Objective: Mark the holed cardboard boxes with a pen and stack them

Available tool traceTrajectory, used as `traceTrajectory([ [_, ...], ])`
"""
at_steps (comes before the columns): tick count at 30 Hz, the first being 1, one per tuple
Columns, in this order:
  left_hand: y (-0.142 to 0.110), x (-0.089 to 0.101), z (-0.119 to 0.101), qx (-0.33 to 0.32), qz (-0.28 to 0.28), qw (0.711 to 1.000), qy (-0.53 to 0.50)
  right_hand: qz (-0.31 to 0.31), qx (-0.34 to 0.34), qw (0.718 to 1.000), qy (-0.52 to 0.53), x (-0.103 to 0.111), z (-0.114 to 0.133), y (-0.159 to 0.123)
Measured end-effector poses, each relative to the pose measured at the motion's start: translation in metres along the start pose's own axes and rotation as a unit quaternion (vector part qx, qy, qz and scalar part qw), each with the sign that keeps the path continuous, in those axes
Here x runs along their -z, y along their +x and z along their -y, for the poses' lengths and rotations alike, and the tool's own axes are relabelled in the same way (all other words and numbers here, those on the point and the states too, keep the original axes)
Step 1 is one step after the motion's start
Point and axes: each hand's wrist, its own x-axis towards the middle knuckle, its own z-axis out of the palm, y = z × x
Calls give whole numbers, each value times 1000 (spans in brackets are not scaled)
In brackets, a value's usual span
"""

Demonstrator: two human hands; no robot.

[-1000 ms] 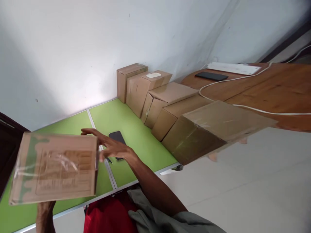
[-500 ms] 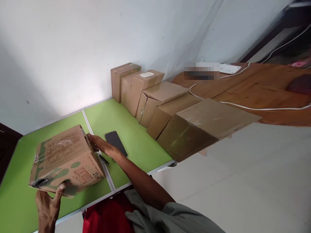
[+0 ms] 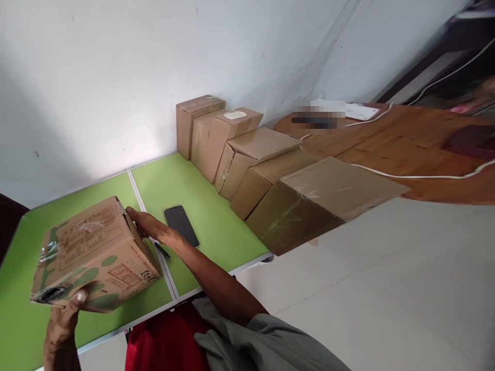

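Observation:
A printed cardboard box (image 3: 93, 252) with green blotches, clear tape and handwriting is tilted over the left part of the green table (image 3: 204, 201). My left hand (image 3: 64, 322) grips its near lower corner, thumb up on the side and the other fingers hidden below. At the box's right end my right hand (image 3: 145, 222) holds the upper edge, its fingers partly out of sight. Just under my right wrist lies a dark pen (image 3: 162, 250). Beyond that forearm a black phone (image 3: 181, 225) rests flat on the table.
Several plain cardboard boxes stand in a row along the table's right side, the nearest a large box (image 3: 297, 216). Behind them is a brown wooden table (image 3: 386, 139) with a white cable (image 3: 406, 176). A white wall (image 3: 116, 77) borders the back.
The cardboard box and both hands have shifted slightly left in view, still in the same grip. The whole view has also moved a little.

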Motion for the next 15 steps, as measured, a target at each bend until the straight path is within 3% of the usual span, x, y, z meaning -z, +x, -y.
traceTrajectory([
  [4, 8, -8, -12, 22, -54, 996, -64, -4, 48, 998, -51, 1, 5, -7],
  [6, 10, -9, -19, 22, -77, 993, -84, -27, 47, 983, -175, 2, 2, -15],
  [10, 10, -13, -35, 22, -97, 987, -123, -70, -65, 898, -430, -4, -19, -32],
  [15, 8, -34, -46, 37, -97, 982, -155, -98, -133, 866, -472, -19, -44, -38],
])
